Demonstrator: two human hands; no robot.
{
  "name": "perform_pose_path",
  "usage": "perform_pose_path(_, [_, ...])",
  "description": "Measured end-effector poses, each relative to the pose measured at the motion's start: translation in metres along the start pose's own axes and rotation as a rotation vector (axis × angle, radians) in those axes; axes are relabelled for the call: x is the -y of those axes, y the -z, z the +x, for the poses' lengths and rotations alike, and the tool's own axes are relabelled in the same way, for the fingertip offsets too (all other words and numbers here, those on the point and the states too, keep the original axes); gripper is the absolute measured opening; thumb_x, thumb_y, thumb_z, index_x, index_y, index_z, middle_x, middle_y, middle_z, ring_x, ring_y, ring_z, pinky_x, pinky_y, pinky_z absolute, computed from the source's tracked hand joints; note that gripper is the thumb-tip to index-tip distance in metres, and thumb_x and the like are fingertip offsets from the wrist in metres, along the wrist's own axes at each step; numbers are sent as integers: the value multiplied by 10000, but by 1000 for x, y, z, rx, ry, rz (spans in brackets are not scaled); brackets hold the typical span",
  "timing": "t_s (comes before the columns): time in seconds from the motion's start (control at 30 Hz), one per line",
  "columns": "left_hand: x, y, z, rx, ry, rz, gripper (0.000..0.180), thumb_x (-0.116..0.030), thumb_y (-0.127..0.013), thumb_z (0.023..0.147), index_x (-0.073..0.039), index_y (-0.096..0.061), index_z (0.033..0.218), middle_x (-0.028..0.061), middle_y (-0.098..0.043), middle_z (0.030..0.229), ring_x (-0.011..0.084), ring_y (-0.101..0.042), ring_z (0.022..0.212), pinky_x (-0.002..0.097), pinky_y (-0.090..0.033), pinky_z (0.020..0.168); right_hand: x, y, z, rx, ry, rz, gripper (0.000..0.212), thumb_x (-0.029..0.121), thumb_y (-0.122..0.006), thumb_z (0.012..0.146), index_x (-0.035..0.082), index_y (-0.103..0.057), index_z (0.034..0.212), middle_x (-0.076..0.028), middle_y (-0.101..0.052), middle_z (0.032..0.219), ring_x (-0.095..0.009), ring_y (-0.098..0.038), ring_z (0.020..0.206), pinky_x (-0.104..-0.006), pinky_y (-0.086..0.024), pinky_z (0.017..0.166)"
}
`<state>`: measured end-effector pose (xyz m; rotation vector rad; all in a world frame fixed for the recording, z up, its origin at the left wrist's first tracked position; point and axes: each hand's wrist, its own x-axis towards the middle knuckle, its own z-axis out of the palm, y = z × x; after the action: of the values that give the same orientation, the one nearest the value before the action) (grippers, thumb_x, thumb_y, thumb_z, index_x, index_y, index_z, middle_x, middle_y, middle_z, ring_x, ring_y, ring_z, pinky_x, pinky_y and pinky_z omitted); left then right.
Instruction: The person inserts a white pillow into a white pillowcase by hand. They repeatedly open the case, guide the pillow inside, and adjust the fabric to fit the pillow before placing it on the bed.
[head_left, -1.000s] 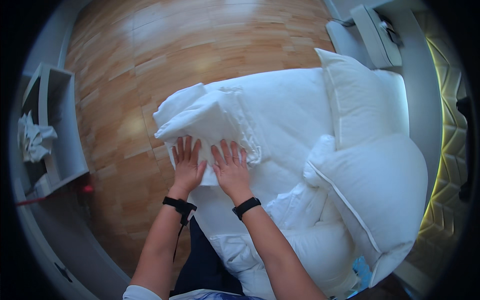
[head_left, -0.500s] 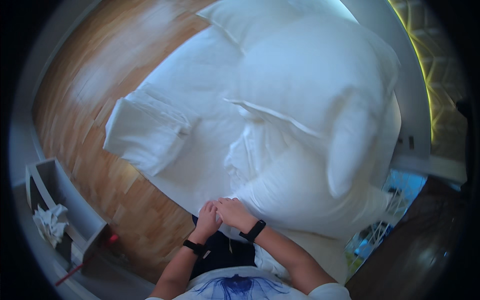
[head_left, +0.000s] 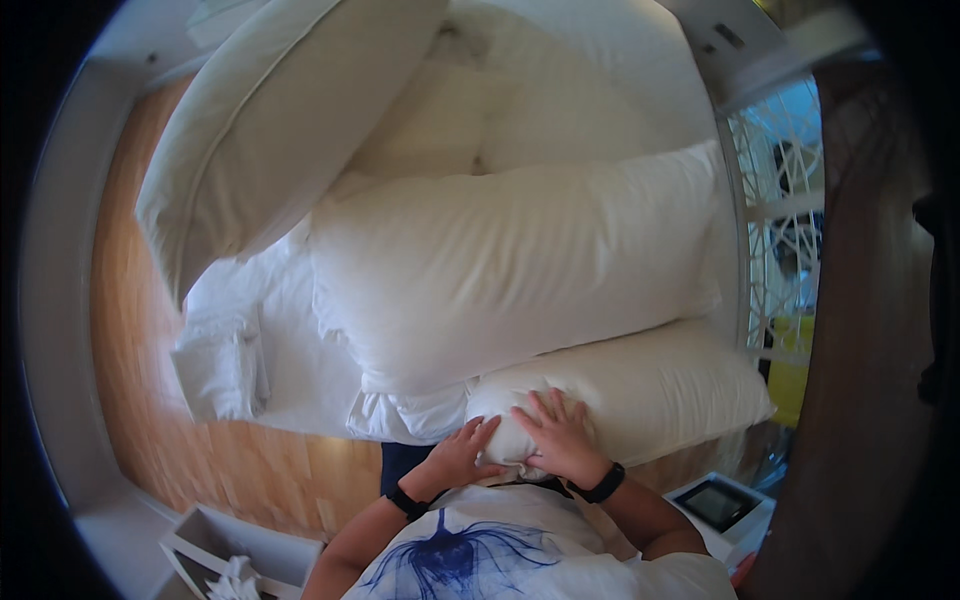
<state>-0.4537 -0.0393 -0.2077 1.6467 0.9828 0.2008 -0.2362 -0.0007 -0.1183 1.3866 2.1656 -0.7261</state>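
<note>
A plump white pillow [head_left: 650, 385] lies along the near side of the bed. On its left end rests my right hand [head_left: 562, 437], with the fingers spread over the fabric. My left hand [head_left: 462, 458] is at the same pillow's left end, fingers apart and the fingertips against its side. Beyond it lies a larger white pillow [head_left: 520, 270], partly overlapping rumpled white cloth [head_left: 405, 412]. Another big white pillow [head_left: 280, 130] stands tilted at the far left. A folded white cloth [head_left: 222, 355] sits on the left part of the white-sheeted bed [head_left: 315, 385].
Wooden floor [head_left: 145, 350] runs along the left and near side. At the lower left is an open grey box [head_left: 215, 530] holding crumpled white tissue [head_left: 235, 580]. A white stand with a dark panel [head_left: 715, 502] is near my right elbow. A white lattice partition [head_left: 770, 215] borders a dark brown surface [head_left: 865, 300].
The view has swung to the right. My hands, close together at the bed's edge before, are now apart on the near pillow's end. The far left pillow now appears upright and tilted.
</note>
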Motion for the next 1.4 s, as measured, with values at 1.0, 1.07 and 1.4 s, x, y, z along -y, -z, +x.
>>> perform_pose_path(1.0, [-62,-45,24,-445,278,607,119,-73,-632,746,-50,-526,794,140,-632,797,387,-632,780,491,-504,656,-179,-143,-110,-1094,-235,116,476,66,-686,743,53,-640,1216,-107,-589,1312,-274,-547,1241,-442,-427,1032])
perform_pose_path(1.07, [-73,-48,18,-495,242,583,128,-72,-633,751,-47,-512,785,145,-626,785,391,-630,771,492,-498,648,-185,-147,-100,-1133,-209,96,215,21,-610,750,31,-667,957,-90,-633,975,-256,-623,959,-406,-497,831])
perform_pose_path(1.4, [-88,-16,-15,-654,61,482,133,-81,-660,743,-45,-558,820,165,-626,805,409,-619,780,485,-496,659,-149,-101,-145,-1239,-134,203,86,-24,-577,689,39,-544,738,-132,-514,639,-342,-551,580,-444,-427,507])
